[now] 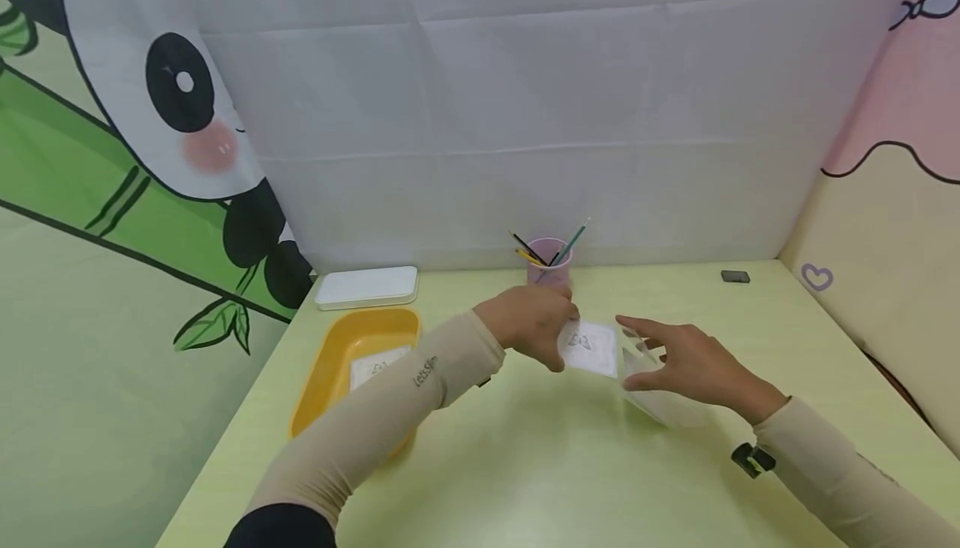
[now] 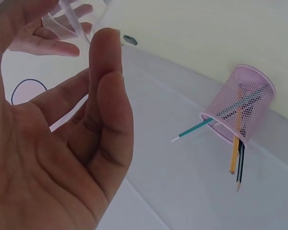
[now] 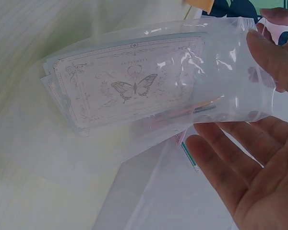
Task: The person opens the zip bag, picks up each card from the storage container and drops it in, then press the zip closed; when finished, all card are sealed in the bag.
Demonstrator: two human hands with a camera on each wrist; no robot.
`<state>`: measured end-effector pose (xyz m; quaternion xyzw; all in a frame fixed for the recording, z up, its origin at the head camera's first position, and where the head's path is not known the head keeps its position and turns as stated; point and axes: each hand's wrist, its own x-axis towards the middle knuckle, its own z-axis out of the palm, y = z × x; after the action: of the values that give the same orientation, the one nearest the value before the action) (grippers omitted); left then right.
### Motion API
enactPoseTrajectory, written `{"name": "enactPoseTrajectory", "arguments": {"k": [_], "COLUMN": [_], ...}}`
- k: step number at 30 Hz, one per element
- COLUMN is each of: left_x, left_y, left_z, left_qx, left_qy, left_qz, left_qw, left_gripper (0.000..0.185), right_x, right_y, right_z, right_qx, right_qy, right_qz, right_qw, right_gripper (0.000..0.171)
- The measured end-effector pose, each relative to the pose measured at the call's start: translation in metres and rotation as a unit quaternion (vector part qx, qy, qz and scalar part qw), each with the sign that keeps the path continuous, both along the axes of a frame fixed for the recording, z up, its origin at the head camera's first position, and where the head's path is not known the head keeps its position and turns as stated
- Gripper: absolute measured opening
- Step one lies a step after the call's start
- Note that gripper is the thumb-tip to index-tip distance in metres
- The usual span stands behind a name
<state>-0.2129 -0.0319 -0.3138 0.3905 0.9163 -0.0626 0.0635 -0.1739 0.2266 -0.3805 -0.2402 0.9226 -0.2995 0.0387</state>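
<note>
My left hand (image 1: 528, 323) grips the left edge of a white printed card (image 1: 591, 349). In the left wrist view its fingers (image 2: 116, 103) are bent, and the card is hidden there. Close on the right, my right hand (image 1: 693, 364) holds a clear plastic bag (image 1: 652, 402) between thumb and fingers. The right wrist view shows the bag hanging with its upper end at the hand. Inside the bag lies a small stack of butterfly-printed cards (image 3: 134, 91). How the held card's edge meets the bag is unclear.
A yellow tray (image 1: 318, 373) at left holds another printed card (image 1: 367, 364), partly behind the left sleeve. Behind it lies a flat white box (image 1: 367, 288). A pink mesh cup (image 1: 550, 277) with several pencils stands near the wall. A small dark block (image 1: 735, 277) sits at back right.
</note>
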Motion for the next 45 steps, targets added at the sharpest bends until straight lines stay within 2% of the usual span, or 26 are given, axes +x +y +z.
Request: {"name": "enactPoseTrajectory", "arguments": {"k": [12,16,21,33,38,45], "left_x": [0.004,0.006,0.008,0.012,0.011,0.01], "left_y": [0.011,0.016,0.02,0.019,0.012,0.006], "left_z": [-0.004,-0.004,-0.009,-0.016,-0.017,-0.013], "left_qx": [-0.02,-0.031,-0.02,0.003,0.013,0.036], "left_qy": [0.023,0.015,0.002,-0.014,-0.035,-0.066], "left_qz": [0.002,0.013,0.023,-0.001,-0.006,0.0], "left_qw": [0.9995,0.9993,0.9995,0.9999,0.9993,0.9972], "left_gripper": [0.036,0.038,0.048,0.044,0.05,0.053], "right_x": [0.0,0.0,-0.001,0.0,0.0,0.001], "right_y": [-0.003,-0.003,-0.004,-0.003,-0.004,-0.006], "right_z": [0.001,0.001,0.002,0.0,-0.001,0.001], "right_qx": [-0.001,-0.001,-0.004,-0.009,-0.017,-0.018], "right_qy": [0.001,0.003,0.004,0.0,-0.003,-0.003], "right_qz": [0.003,0.006,0.006,0.005,0.005,0.006], "right_qw": [1.0,1.0,1.0,1.0,1.0,1.0], "right_gripper": [0.09,0.09,0.09,0.089,0.089,0.089]}}
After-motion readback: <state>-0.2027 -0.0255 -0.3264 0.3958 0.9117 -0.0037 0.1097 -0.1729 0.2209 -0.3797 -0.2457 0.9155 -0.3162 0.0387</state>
